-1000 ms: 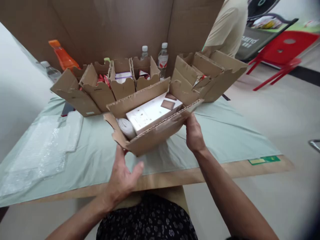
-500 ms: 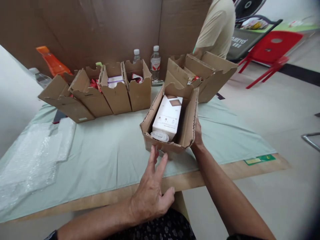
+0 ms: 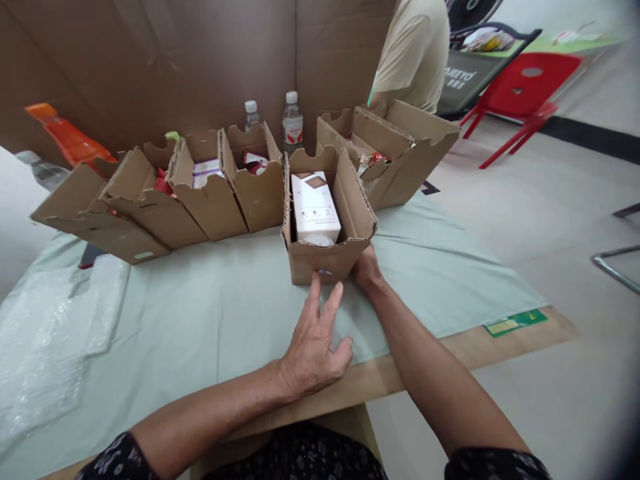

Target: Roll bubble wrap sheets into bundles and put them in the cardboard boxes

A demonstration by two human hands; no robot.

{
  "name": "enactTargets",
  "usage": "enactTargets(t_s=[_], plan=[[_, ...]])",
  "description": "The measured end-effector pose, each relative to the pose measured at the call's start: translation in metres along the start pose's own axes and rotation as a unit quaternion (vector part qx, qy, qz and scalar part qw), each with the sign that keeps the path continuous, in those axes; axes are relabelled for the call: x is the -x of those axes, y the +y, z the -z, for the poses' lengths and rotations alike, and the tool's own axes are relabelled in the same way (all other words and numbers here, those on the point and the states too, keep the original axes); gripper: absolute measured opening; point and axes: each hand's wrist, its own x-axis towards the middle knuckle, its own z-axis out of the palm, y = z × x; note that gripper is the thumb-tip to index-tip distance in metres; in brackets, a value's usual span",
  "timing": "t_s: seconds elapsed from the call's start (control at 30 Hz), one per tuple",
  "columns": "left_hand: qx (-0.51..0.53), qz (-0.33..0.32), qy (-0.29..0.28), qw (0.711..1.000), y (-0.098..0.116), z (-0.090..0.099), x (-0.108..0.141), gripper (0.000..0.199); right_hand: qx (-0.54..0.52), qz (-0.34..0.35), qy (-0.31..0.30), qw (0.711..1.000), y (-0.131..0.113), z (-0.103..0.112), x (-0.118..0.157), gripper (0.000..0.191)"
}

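An open cardboard bin [image 3: 327,263] stands on the pale green cloth [image 3: 250,293], holding a white box [image 3: 316,208] and something rolled and whitish at its front. My left hand [image 3: 316,340] has its fingers spread, with fingertips at the lower front face of the bin. Against the bin's right side is my right hand [image 3: 367,270], its fingers mostly hidden behind the cardboard.
Several cardboard bins [image 3: 215,207] stand in a row at the left, more [image 3: 400,173] at the back right. Bottles [image 3: 293,127] stand behind them. Bubble wrap [image 3: 50,340] lies left. A person in a pale shirt [image 3: 415,53] and a red chair [image 3: 525,87] are beyond.
The bin with the white box has moved away from me, closer to the row, and sits more upright. Both hands have moved forward with it. The view has shifted slightly to the right.
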Motion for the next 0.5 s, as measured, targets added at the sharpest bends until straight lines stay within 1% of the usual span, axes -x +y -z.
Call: enactTargets(t_s=[0.1, 0.17, 0.23, 0.3, 0.37, 0.43, 0.5], plan=[[0.005, -0.002, -0.003, 1.000, 0.000, -0.014, -0.016, 0.101, -0.065, -0.033, 0.011, 0.997, 0.000, 0.002, -0.005, 0.087], [0.006, -0.006, 0.002, 1.000, -0.001, -0.020, -0.030, 0.098, -0.099, -0.051, 0.041, 0.993, 0.000, 0.005, -0.008, 0.084], [0.001, -0.010, 0.012, 1.000, -0.006, -0.021, -0.048, 0.095, -0.109, -0.063, 0.075, 0.989, 0.003, 0.009, -0.011, 0.083], [-0.015, -0.005, 0.024, 1.000, -0.015, -0.019, -0.071, 0.091, -0.112, -0.073, 0.105, 0.985, 0.005, 0.013, -0.013, 0.083], [-0.042, 0.013, 0.025, 0.999, -0.027, -0.012, -0.096, 0.088, -0.111, -0.080, 0.124, 0.983, 0.008, 0.014, -0.013, 0.083], [-0.072, 0.037, 0.008, 0.997, -0.039, -0.003, -0.119, 0.087, -0.093, -0.078, 0.126, 0.985, 0.009, 0.014, -0.012, 0.082], [-0.106, 0.048, -0.028, 0.993, -0.048, 0.005, -0.136, 0.083, -0.063, -0.070, 0.117, 0.989, 0.009, 0.013, -0.011, 0.081]])
